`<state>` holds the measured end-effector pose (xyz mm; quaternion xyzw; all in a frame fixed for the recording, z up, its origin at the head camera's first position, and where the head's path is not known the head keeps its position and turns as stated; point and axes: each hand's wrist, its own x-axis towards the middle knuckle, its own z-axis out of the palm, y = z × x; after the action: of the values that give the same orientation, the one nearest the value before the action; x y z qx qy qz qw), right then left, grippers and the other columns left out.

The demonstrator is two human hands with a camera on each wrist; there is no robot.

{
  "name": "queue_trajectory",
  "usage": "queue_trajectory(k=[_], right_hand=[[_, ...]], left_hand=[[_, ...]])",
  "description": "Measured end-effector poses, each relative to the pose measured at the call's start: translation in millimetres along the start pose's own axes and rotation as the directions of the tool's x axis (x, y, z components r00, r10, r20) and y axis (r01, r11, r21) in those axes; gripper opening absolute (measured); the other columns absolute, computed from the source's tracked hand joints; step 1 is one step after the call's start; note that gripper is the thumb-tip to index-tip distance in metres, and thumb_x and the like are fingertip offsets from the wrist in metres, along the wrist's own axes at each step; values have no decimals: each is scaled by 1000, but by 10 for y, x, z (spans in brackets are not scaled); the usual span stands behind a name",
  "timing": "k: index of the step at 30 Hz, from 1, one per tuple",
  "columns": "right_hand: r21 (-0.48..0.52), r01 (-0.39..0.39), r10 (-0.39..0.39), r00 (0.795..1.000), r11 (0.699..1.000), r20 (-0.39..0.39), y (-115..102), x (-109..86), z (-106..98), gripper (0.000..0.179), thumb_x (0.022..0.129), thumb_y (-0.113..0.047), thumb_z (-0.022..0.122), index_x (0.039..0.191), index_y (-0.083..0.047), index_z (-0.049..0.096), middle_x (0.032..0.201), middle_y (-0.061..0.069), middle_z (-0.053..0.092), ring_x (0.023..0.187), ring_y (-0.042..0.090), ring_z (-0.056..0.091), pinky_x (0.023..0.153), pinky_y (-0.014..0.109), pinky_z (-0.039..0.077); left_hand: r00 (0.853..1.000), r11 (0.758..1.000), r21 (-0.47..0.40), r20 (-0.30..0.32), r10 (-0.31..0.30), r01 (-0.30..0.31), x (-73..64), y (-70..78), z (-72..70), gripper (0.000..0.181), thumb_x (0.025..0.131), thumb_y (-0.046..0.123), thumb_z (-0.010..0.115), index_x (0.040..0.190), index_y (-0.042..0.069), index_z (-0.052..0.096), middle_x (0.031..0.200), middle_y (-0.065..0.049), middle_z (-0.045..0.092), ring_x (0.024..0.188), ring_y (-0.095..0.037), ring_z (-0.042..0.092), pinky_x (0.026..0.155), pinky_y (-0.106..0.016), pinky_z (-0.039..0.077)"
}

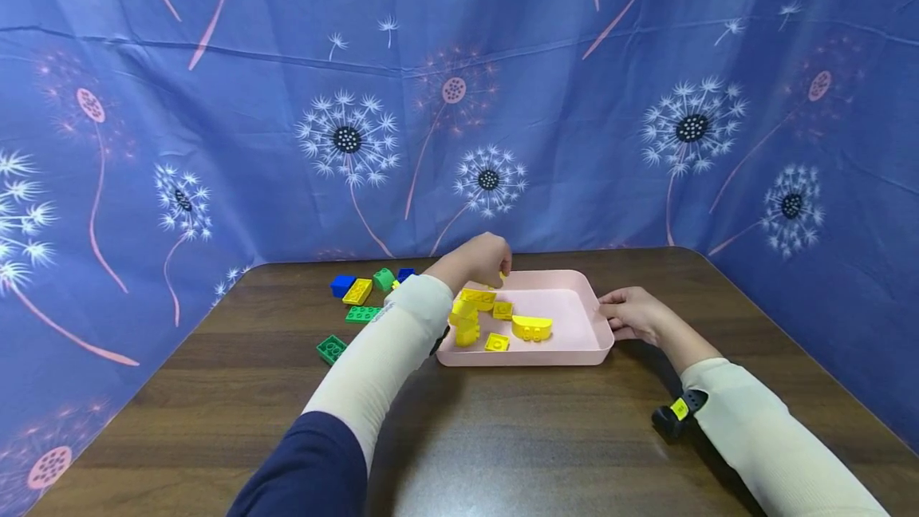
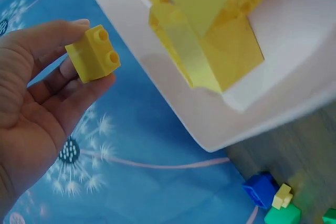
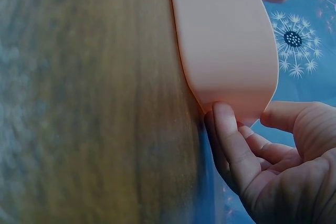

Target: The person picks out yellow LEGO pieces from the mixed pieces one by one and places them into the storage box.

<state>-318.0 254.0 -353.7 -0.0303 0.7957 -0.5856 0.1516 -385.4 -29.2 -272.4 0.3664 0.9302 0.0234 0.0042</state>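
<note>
My left hand (image 1: 481,256) is over the back left part of a pink tray (image 1: 527,359). Between thumb and fingertips it pinches a small yellow toy brick (image 2: 94,53), whose two studs show in the left wrist view. Several yellow toy bricks lie in the tray, among them a rounded brick (image 1: 532,329), a small square brick (image 1: 497,342) and a pile at the left side. At the tray's right end, my right hand (image 1: 635,314) grips the wall, thumb by the rim and fingers (image 3: 226,119) at the lower edge.
Left of the tray, loose bricks lie on the brown wooden table (image 1: 215,389): blue (image 1: 342,286), yellow (image 1: 357,291) and green (image 1: 332,349) ones. My left forearm passes in front of some. A blue dandelion-print cloth (image 1: 560,126) hangs behind the table.
</note>
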Motion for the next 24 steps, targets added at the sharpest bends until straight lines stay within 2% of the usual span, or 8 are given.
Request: queue_trajectory(k=[6,10,15,24], right_hand=[[2,2,-2,1000,1000,-1,-7,-3,-1,42,97,-4,48,129,22,36,82,4,67,74,14,67,69,36,58],[0,5,-5,1000,1000,6,-4,3,17,44,98,-4,49,130,22,36,84,5,67,76,15,67,70,36,58],[-6,1,-1,1000,1000,6,-8,9,34,44,98,-5,50,130,22,37,85,5,66,76,15,67,70,37,58],[0,6,-6,1000,1000,11,-13,-5,4,45,99,-5,49,132,22,36,86,6,66,77,14,67,71,36,57]], left_hand=[[999,999,38,35,11,-12,126,121,85,12,77,7,78,87,13,74,83,4,66,79,-14,58,71,-22,50],[999,999,44,47,20,-22,158,154,139,12,77,6,78,84,15,73,81,6,65,77,-13,58,68,-21,50],[995,997,24,68,68,-69,189,186,201,12,77,7,78,86,14,73,81,6,65,74,-13,58,65,-20,49],[992,994,44,73,100,-104,282,274,277,12,80,16,79,91,13,74,84,6,65,76,-12,56,68,-20,47]])
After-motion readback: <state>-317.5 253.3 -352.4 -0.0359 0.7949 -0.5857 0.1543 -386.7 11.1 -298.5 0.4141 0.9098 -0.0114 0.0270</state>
